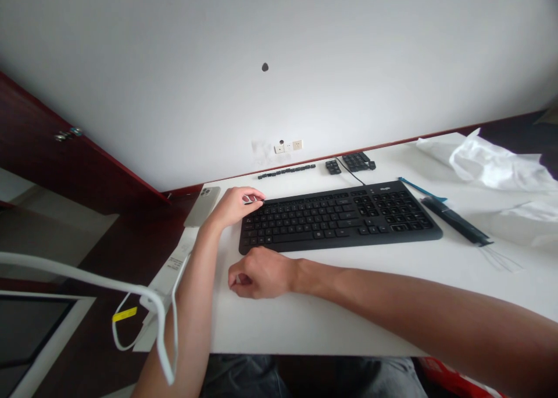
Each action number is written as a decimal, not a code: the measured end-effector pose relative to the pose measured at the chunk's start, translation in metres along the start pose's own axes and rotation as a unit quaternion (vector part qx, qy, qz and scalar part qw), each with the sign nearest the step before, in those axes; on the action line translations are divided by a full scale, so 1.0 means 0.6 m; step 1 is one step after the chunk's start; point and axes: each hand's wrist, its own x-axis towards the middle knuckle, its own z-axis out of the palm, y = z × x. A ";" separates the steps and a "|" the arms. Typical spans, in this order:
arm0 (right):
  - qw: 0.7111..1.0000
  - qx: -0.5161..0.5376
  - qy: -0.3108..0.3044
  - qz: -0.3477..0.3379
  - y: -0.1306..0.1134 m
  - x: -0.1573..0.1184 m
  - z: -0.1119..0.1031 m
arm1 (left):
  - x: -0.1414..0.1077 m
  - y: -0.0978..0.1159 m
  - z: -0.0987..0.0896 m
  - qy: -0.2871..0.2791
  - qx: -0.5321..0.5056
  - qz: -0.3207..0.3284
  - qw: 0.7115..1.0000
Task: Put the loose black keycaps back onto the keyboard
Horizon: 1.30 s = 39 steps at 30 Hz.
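A black keyboard (300, 244) lies on the white table. Keycaps are off the number pad (401, 209) at its right, leaving open sockets. At the keyboard's upper left corner is my left hand (235, 206), thumb and fingers pinched together; a small pale shape shows between them, too small to name. My right hand (264, 273) rests on the table in front of the keyboard's left end, curled into a fist, and whatever it may hold is hidden. Behind the keyboard lie a row of loose black keycaps (286, 172) and a larger group of keycaps (358, 161).
A phone (203, 206) lies at the table's left edge. On the right are a blue stick-like tool (421, 189), a black brush-like item (455, 219) and white plastic wrapping (492, 160). A white cable (157, 305) hangs near my left forearm.
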 end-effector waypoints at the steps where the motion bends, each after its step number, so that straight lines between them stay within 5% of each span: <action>1: 1.000 0.000 -0.001 0.000 0.000 0.000 0.000 | -0.001 0.003 -0.002 -0.004 0.011 0.001 1.000; 39: 1.000 0.006 -0.009 0.000 -0.007 -0.002 -0.007 | -0.001 -0.001 0.003 -0.034 0.030 0.007 0.999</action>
